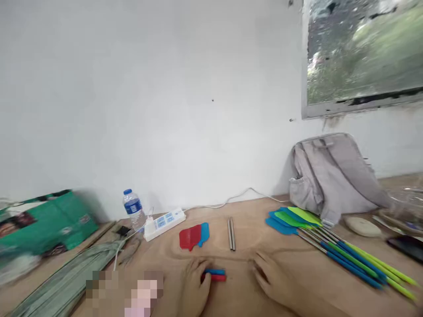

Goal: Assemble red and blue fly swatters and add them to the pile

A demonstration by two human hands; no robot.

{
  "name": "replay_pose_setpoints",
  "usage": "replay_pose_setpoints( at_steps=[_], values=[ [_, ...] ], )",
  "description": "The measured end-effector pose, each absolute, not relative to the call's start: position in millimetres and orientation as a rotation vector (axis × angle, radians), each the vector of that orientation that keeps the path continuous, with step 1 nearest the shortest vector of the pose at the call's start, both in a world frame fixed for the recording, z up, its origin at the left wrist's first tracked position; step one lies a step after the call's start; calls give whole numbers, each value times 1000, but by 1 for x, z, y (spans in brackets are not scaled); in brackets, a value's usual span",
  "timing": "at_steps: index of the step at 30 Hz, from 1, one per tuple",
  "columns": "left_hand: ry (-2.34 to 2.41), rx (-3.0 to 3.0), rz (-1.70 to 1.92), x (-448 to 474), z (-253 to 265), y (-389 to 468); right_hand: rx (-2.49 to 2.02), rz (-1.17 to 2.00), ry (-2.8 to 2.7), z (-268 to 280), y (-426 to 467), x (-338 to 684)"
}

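Left hand (pixel 194 281) curls its fingers onto the blue and red handles (pixel 215 275), steadying them flat on the table (pixel 244 220); right hand (pixel 269 275) rests loosely spread at their three o'clock, empty.

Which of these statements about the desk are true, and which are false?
1. The left hand touches the blue and red handle pieces. True.
2. The right hand holds the two metal rods. False: it rests flat on the table, apart from the rods.
3. A red swatter head lies beside a blue swatter head. True.
4. The water bottle lies on its side. False: it stands upright near the power strip.
5. The finished fly swatters lie to the right, near a grey backpack. True.
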State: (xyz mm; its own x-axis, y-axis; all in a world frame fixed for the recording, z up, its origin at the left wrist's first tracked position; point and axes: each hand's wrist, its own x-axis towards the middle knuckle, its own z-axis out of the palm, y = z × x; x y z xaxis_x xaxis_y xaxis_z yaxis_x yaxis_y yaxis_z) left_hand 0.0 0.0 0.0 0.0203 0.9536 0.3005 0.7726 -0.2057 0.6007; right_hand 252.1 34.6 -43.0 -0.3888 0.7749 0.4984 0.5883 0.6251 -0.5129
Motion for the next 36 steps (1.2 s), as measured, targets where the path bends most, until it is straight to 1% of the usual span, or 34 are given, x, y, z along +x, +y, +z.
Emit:
replay_pose_setpoints(
  at_steps=[5, 8, 11, 15, 18, 25, 32, 36],
  values=[
    [1783, 1984, 993, 4, 2, -3, -1045, 421, -1987, -16, 95, 191],
    [1758, 1993, 1028, 5, 3, -6, -1205, 413, -1951, -19, 121, 178],
    [1770, 1991, 1035, 7, 5, -6, -1265, 419, -2004, -26, 132, 178],
    [1788, 2008, 1069, 9, 10, -7, -1253, 444, -2042, -29, 131, 187],
    [1711, 2102, 1088, 13, 14, -11, -1263, 478, -2030, -29, 127, 195],
    [1573, 2364, 878, 19, 14, -18, -1217, 601, -1911, -28, 113, 214],
    [1526, 2389, 896, 16, 7, -13, -1187, 760, -1637, -24, 92, 229],
    [1551, 2389, 841, 17, 8, -14, -1206, 802, -1413, -26, 67, 241]
  ],
)
